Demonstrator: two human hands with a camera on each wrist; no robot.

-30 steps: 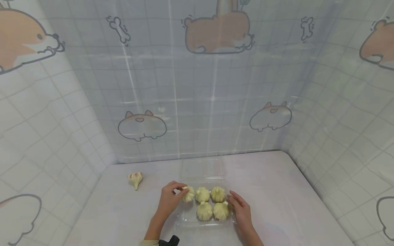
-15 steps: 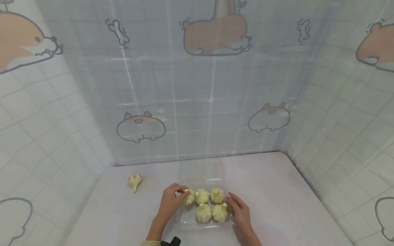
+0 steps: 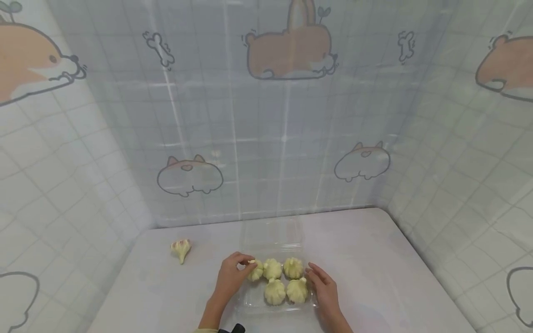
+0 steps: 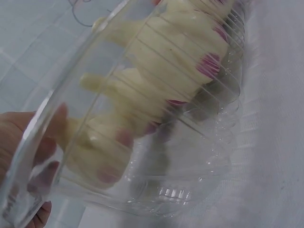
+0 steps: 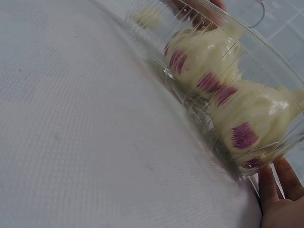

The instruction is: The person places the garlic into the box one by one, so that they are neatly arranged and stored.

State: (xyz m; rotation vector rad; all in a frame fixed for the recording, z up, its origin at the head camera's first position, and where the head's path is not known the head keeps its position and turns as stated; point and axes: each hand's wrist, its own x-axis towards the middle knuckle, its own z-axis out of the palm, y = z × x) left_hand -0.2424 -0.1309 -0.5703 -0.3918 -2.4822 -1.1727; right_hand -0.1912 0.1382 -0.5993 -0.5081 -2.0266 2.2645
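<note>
A clear plastic clamshell box (image 3: 251, 298) holds several garlic bulbs, pale yellow with purple patches in the wrist views. My left hand (image 3: 230, 276) reaches over the box's left side and pinches the stem of the back-left garlic bulb (image 3: 256, 273), which sits inside. In the left wrist view, this bulb (image 4: 102, 154) shows through the clear wall, with the fingertips partly hidden. My right hand (image 3: 326, 292) rests against the right side of the box, fingers loosely extended. The right wrist view shows its fingers (image 5: 287, 178) by the box wall, beside a garlic bulb (image 5: 254, 116).
Another garlic bulb (image 3: 181, 249) lies on the white table (image 3: 374, 259), left of the box. The box's open lid (image 3: 271, 233) lies flat behind it. Walls of printed sheeting (image 3: 266, 180) enclose the table at the back and sides.
The whole scene sits slightly lower in the head view. Both hands keep nearly the same places at the box, the left still pinching the back-left garlic bulb.
</note>
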